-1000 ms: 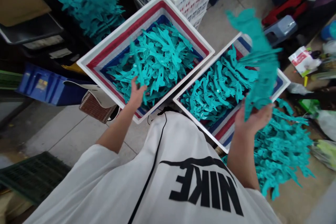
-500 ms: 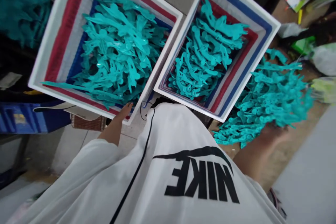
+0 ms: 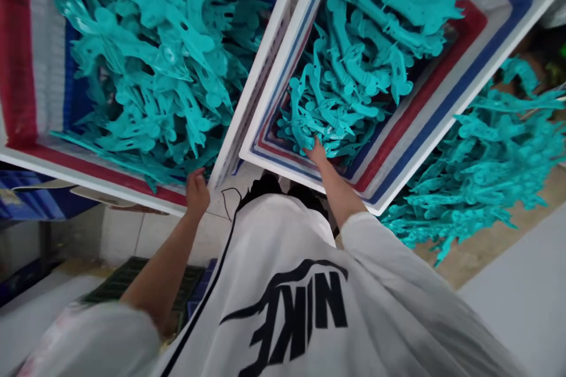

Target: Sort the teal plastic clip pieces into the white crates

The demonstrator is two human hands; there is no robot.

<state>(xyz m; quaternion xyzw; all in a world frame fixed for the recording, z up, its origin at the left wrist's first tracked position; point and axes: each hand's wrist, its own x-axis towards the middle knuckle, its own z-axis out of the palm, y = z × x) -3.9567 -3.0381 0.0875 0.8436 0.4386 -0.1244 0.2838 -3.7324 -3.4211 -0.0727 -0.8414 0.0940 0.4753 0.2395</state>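
Note:
My left hand (image 3: 197, 191) is at the near rim of the left basket (image 3: 99, 172), its fingers curled. What they hold, if anything, is hidden. Beyond it lies a heap of glossy teal moulded plastic pieces (image 3: 150, 65) with rounded lobes and pointed ends. My right hand (image 3: 316, 152) reaches over the near edge of the right basket (image 3: 283, 169). Its fingers are closed on a teal plastic piece (image 3: 309, 129) at the near end of that basket's heap; the fingertips are partly hidden among the pieces.
Another pile of teal pieces (image 3: 481, 171) lies on a brown surface at the right. The two striped baskets stand side by side, their rims almost touching. A blue crate (image 3: 30, 203) is at the left, and dark green crates (image 3: 119, 283) are below my left forearm.
My right hand has moved left from the loose pile at the right into the right basket. My left hand stays by the left basket's near rim. The view has come closer to the baskets.

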